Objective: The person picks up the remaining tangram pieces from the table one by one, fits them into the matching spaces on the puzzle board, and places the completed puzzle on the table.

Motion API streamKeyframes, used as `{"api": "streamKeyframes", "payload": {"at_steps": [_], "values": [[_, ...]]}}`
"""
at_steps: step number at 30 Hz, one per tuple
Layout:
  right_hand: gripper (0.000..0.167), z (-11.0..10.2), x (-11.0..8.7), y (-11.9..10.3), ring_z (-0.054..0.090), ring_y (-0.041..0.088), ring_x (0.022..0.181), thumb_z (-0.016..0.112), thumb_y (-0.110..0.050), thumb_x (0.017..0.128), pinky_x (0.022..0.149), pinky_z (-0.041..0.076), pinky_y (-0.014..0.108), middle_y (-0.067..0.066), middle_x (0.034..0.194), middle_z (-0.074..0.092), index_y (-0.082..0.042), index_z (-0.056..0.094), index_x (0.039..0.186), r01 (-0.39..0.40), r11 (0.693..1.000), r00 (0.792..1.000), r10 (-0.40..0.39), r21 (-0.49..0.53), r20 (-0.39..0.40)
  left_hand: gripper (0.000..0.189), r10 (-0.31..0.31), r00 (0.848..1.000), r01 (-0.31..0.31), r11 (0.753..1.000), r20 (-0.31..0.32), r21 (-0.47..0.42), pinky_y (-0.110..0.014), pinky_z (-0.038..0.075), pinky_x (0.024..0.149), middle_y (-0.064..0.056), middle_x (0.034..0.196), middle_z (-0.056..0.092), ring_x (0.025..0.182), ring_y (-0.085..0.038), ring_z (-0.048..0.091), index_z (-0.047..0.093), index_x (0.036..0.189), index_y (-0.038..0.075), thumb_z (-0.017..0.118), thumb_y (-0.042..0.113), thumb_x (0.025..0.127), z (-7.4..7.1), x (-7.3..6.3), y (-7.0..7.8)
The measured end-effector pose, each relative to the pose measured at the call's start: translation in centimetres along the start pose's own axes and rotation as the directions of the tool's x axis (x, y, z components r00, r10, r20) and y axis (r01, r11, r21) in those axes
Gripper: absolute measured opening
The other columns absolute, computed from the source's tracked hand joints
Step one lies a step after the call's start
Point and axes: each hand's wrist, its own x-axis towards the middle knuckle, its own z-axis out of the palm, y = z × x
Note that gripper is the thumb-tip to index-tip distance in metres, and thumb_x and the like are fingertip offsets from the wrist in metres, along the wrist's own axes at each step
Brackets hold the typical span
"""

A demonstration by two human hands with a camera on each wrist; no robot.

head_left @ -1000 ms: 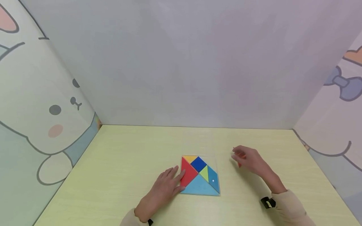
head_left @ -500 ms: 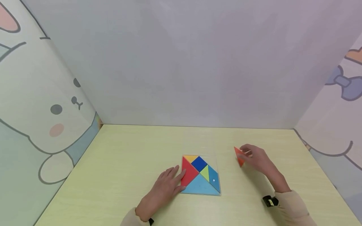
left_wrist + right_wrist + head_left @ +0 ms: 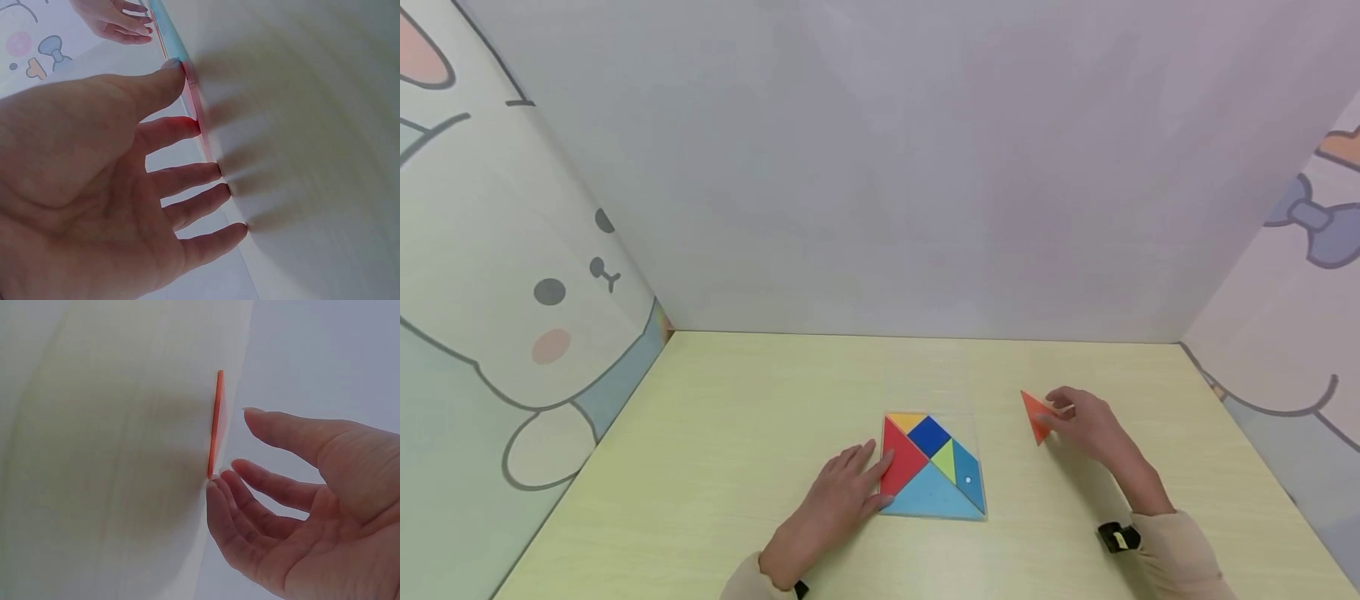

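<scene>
Tangram pieces lie fitted together in a thin clear tray (image 3: 932, 517) on the table: a red triangle (image 3: 901, 457), a light blue triangle (image 3: 932, 493), a yellow piece (image 3: 906, 420), a dark blue square (image 3: 928, 436), a light green triangle (image 3: 944, 461) and a blue parallelogram (image 3: 968, 480) with a white dot. My left hand (image 3: 838, 500) rests at the tray's left edge, thumb and forefinger over its pieces. To the right, an orange triangle (image 3: 1034, 416) lies flat on the table. Beside it is my right hand (image 3: 1086, 427), fingers loosely bent; the thumb (image 3: 269, 425) stands apart from the piece.
A faint clear sheet (image 3: 927, 375) lies behind the filled tray. A pale wall (image 3: 880, 208) closes off the table's back edge, and panels with cartoon prints (image 3: 550, 367) stand on both sides.
My right hand has drawn back to the right, uncovering the orange triangle that it had around its fingers. My left hand keeps its place at the tray.
</scene>
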Motion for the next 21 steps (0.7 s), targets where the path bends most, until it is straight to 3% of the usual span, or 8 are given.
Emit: {"api": "streamKeyframes", "payload": {"at_steps": [15,21], "values": [[0.046,0.4,0.16,-0.08,0.064,0.04,0.094,0.082,-0.017,0.088,0.075,0.057,0.048,0.028,0.108,0.067,0.014,0.059,0.115,-0.055,0.998,0.997,0.054,0.004,0.062,0.061,0.002,1.0,-0.002,1.0,-0.008,0.014,-0.052,0.047,0.106,-0.017,0.151,0.05,0.135,-0.035,0.049,0.053,0.151,0.013,0.07,0.036,0.097,0.07,-0.03,-0.01],[0.043,0.46,0.29,-0.14,0.064,0.041,0.095,0.082,-0.015,0.087,0.077,0.056,0.05,0.029,0.107,0.067,0.012,0.061,0.112,-0.042,0.999,0.997,0.041,0.005,0.059,0.061,0.005,1.0,-0.005,1.0,-0.013,0.018,-0.052,0.047,0.106,-0.017,0.151,0.05,0.135,-0.035,0.05,0.053,0.151,0.012,0.07,0.036,0.097,0.16,-0.03,-0.04]]}}
